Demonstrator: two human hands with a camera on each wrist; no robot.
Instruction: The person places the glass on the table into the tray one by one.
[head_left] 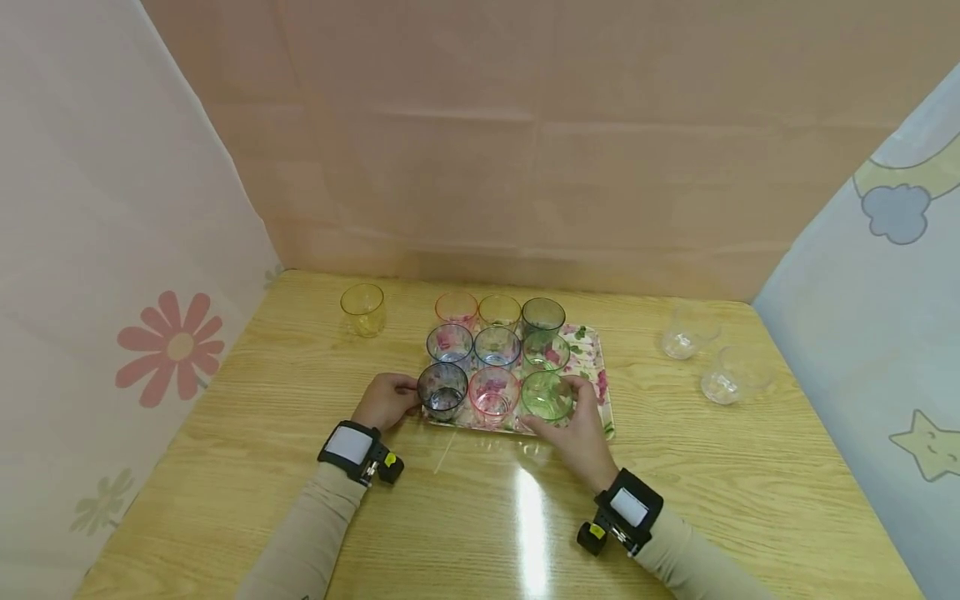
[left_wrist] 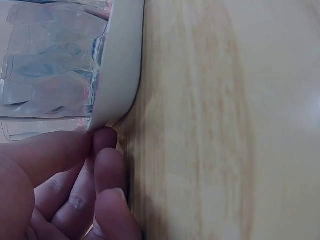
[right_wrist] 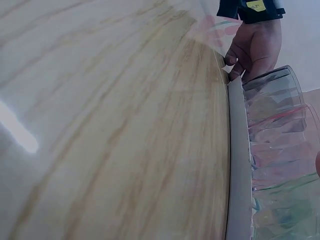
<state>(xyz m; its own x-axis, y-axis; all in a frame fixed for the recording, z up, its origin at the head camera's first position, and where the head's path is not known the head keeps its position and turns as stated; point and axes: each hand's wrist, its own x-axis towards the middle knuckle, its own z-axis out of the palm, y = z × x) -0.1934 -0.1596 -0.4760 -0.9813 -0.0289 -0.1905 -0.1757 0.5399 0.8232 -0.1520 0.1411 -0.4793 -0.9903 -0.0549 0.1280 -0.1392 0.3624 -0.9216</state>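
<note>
A flowered tray (head_left: 602, 375) carries coloured tumblers in three rows of three. My left hand (head_left: 384, 402) is at its front left corner, beside a dark grey tumbler (head_left: 442, 400). In the left wrist view the thumb and index finger of that hand (left_wrist: 65, 180) pinch the tray's white rim (left_wrist: 121, 55). At the front right, my right hand (head_left: 583, 432) holds a green tumbler (head_left: 546, 402), thumb at the front and fingers round its right side. This tumbler stands on the tray next to a pink one (head_left: 493, 400). Only a fingertip (right_wrist: 318, 164) of this hand shows in the right wrist view.
A yellow tumbler (head_left: 364, 317) stands apart on the wooden table (head_left: 300, 350), left of the tray. Two clear glasses (head_left: 682, 340) (head_left: 723, 385) are on the right side. Behind the table hangs a plain pinkish cloth (head_left: 487, 167), and printed sheets flank both sides.
</note>
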